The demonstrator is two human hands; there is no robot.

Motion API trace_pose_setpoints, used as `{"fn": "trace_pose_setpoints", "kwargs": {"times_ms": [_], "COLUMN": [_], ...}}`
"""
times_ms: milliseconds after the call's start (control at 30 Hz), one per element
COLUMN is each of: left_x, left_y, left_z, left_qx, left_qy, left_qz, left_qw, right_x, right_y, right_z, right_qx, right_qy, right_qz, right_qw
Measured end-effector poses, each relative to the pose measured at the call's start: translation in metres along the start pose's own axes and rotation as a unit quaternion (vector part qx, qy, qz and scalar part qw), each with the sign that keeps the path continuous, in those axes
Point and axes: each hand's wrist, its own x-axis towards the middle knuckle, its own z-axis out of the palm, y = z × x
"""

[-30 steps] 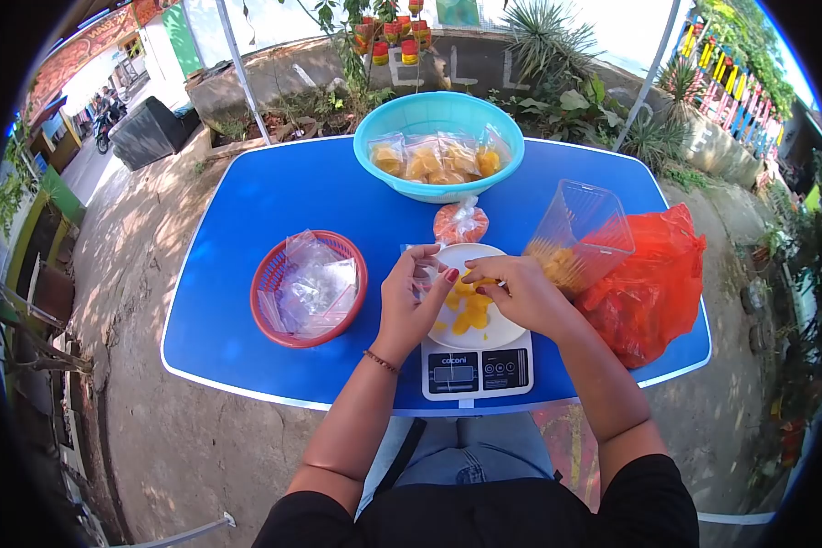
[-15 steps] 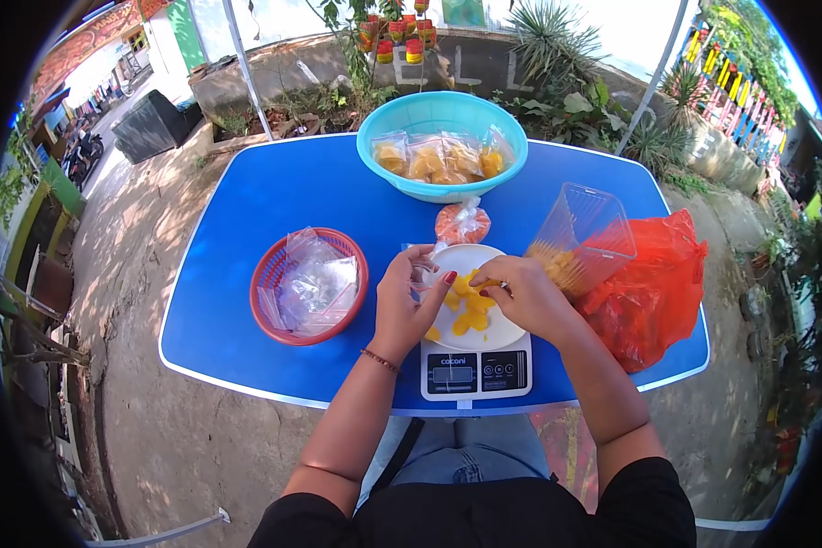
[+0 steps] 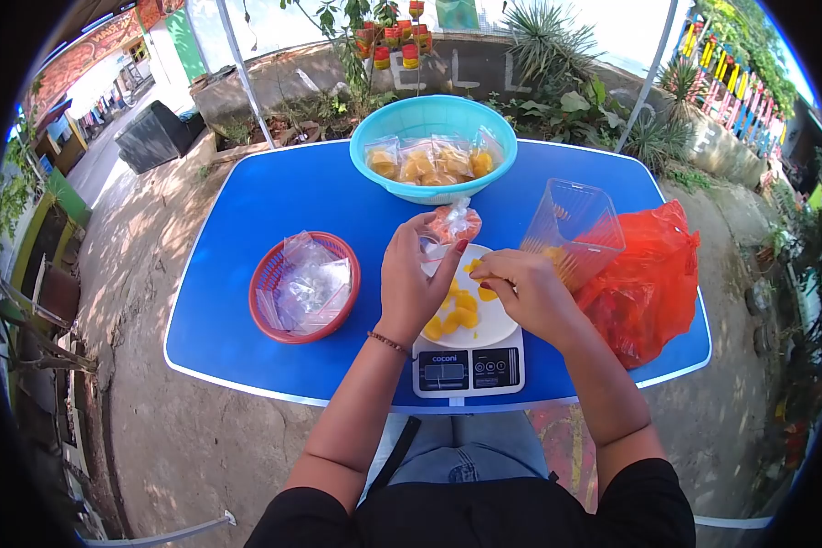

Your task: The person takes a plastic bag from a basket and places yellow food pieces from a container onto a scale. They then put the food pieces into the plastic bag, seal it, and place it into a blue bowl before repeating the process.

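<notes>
Yellow fruit pieces (image 3: pixel 457 310) lie in a loose heap on a white plate (image 3: pixel 500 327), which sits on a small kitchen scale (image 3: pixel 468 368) at the near edge of the blue table (image 3: pixel 274 196). The person's right hand (image 3: pixel 525 288) hovers over the plate's far side with thumb and fingertips drawn together, pinched on what looks like one piece, though the grip itself is partly hidden. The left hand (image 3: pixel 411 283) is curled around a small clear bag (image 3: pixel 434 251), fingers closed on its mouth just above the plate's rim.

From where I stand the pieces look soft, moist and light, probably a bit slippery, so I'd say they want a gentle pinch across the sides, not a squeeze. The bag is thin and limp, and I reckon it is best held at the rim, where it can be kept open.

Just beyond the left hand rests a filled, tied bag (image 3: pixel 457 222). A teal bowl (image 3: pixel 374 137) farther back holds more packed bags. To the left a red basket (image 3: pixel 265 315) carries empty bags (image 3: pixel 309 279). On the right, a clear tub (image 3: pixel 575 224) leans against a red plastic bag (image 3: pixel 653 283).
</notes>
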Motion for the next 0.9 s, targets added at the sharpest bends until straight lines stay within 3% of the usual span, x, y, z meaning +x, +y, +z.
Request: {"fn": "trace_pose_setpoints", "kwargs": {"times_ms": [133,300,400,533,633,900], "left_x": [0.027,0.059,0.067,0.050,0.032,0.018], "left_y": [0.030,0.060,0.067,0.052,0.031,0.009], "left_z": [0.000,0.017,0.018,0.014,0.009,-0.010], "left_qx": [-0.074,-0.072,-0.048,-0.085,-0.064,-0.037], "left_qy": [-0.070,-0.041,0.003,-0.013,-0.017,-0.032], "left_qz": [-0.013,0.056,0.084,-0.012,-0.026,-0.070], "left_qw": [0.995,0.995,0.995,0.996,0.997,0.996], "right_x": [-0.001,0.000,-0.003,-0.013,-0.018,-0.013], "right_y": [-0.015,-0.017,-0.018,0.009,0.025,0.024], "right_z": [-0.022,-0.044,-0.038,0.003,0.021,0.019], "right_qx": [0.007,0.004,0.097,0.105,0.067,0.077], "right_qy": [0.034,0.144,0.079,-0.024,-0.008,0.001], "right_qz": [-0.006,-0.031,0.059,0.104,0.062,0.108], "right_qw": [0.999,0.989,0.990,0.989,0.996,0.991]}}
